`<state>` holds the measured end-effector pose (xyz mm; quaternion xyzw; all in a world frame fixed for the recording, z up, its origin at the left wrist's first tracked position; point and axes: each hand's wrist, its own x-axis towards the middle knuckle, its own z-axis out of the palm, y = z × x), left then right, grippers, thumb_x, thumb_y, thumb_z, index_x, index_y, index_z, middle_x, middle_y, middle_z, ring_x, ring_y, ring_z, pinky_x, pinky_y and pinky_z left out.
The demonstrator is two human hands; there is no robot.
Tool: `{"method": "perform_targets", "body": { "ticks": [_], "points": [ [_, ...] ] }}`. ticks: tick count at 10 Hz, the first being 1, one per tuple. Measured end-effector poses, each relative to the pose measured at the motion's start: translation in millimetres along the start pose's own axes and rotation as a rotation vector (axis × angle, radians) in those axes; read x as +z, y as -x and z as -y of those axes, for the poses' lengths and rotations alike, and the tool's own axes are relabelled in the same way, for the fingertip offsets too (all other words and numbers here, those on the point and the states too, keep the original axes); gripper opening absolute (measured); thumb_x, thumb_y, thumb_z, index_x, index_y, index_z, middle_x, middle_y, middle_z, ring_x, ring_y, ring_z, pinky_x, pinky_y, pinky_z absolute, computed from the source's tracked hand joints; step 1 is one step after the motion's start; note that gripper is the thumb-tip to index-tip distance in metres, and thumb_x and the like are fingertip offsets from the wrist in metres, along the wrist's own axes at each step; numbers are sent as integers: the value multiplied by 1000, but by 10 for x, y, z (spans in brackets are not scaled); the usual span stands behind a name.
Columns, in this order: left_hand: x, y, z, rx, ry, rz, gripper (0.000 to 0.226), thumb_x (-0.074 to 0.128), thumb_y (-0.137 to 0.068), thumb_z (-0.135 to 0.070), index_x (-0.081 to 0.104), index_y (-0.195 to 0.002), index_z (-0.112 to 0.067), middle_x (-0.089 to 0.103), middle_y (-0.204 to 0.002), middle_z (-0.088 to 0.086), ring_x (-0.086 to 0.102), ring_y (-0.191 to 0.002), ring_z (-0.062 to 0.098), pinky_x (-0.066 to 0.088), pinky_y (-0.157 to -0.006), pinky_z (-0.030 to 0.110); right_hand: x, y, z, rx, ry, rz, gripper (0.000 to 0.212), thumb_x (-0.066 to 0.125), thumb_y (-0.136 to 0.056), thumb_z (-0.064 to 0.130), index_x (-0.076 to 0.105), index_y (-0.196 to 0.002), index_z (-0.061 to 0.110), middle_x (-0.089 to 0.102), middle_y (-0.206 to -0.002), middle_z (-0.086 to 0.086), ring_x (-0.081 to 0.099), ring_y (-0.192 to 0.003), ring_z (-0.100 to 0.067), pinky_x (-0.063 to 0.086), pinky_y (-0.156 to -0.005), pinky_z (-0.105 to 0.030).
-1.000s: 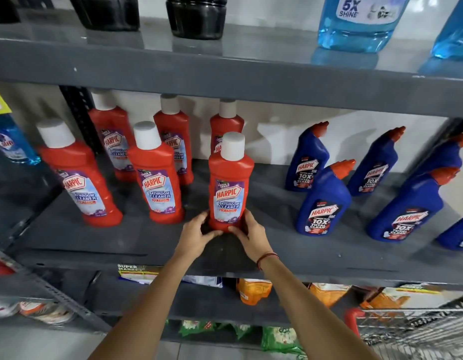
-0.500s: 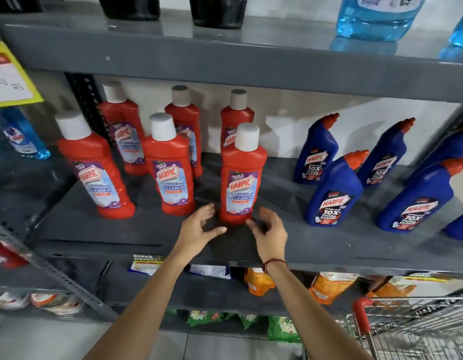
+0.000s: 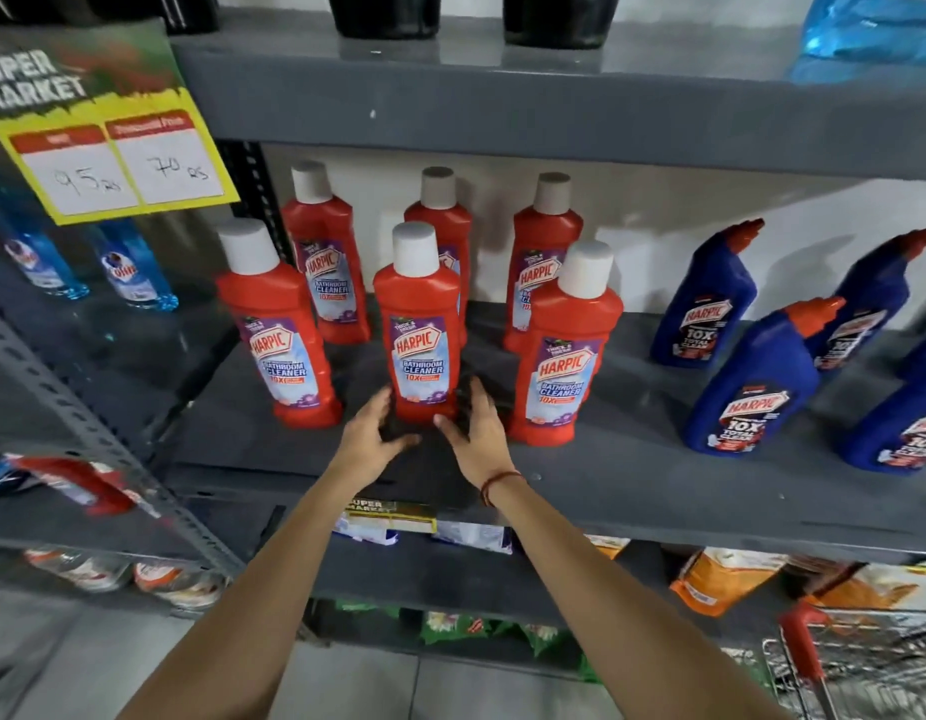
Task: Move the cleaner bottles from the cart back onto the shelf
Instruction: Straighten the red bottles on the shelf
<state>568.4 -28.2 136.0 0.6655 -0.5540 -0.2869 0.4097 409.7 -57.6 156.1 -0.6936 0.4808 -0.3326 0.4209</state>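
Bottles of red Harpic bathroom cleaner stand upright on the grey shelf (image 3: 632, 475), long axes vertical, white caps up, labels facing the camera; three stand in a front row and three behind them; the middle front bottle (image 3: 418, 324) stands between the left front bottle (image 3: 279, 330) and the right front bottle (image 3: 567, 350), apart from both; the left hand (image 3: 370, 439) and the right hand (image 3: 476, 439) reach forward side by side just in front of the middle front bottle's base, palms turned toward each other, fingers spread and loosely curved, neither clamped on anything; the left fingertips lie close beside the lower left of the bottle and the right fingertips close beside its lower right, and whether they touch it cannot be told; both forearms stretch up from the bottom edge, a red thread (image 3: 497, 483) around the right wrist; blue Harpic bottles (image 3: 710, 298) with angled orange spouts stand further right on the same shelf; a yellow price sign (image 3: 113, 158) hangs at the upper left; a wire cart (image 3: 861, 667) with a red handle shows at the lower right corner.
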Motion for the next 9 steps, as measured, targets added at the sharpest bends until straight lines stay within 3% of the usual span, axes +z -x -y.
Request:
{"method": "perform_targets", "body": {
  "ticks": [1,3,5,8,9],
  "points": [
    [-22,-107,14,-42,17,23,73,73,-76,-15,36,-138,-11,51,-137,12,46,-122,16,35,-101,27,38,-103,7,-12,65,47,64,55,-91,16,21,-144,3,36,-148,-17,34,-137,-27,27,-113,-32],
    [-66,-92,71,-20,31,4,54,70,-79,-17,49,-128,-8,60,-126,11,55,-115,19,42,-93,26,92,-54,-8,-30,81,3,53,56,-90,16,35,-137,2,48,-139,-16,45,-129,-27,36,-110,-34],
    [-112,3,66,-28,24,30,56,70,-79,-20,48,-129,-8,60,-126,12,55,-115,21,43,-97,30,73,38,-29,-56,67,17,46,58,-90,18,41,-130,4,55,-130,-16,52,-121,-26,39,-99,-26],
    [-65,150,-96,-32,-45,-64,51,72,-78,-17,52,-123,-3,62,-122,15,57,-113,25,41,-91,25,38,105,24,-10,51,-22,52,63,-86,23,44,-130,4,56,-131,-16,52,-122,-27,42,-104,-37],
    [8,304,-203,-76,12,-165,55,73,-76,-12,50,-126,-4,61,-124,14,55,-109,16,38,-91,23,-8,219,25,16,37,-86,50,61,-88,22,45,-132,5,53,-134,-15,50,-124,-26,40,-108,-38]
  ]
}}
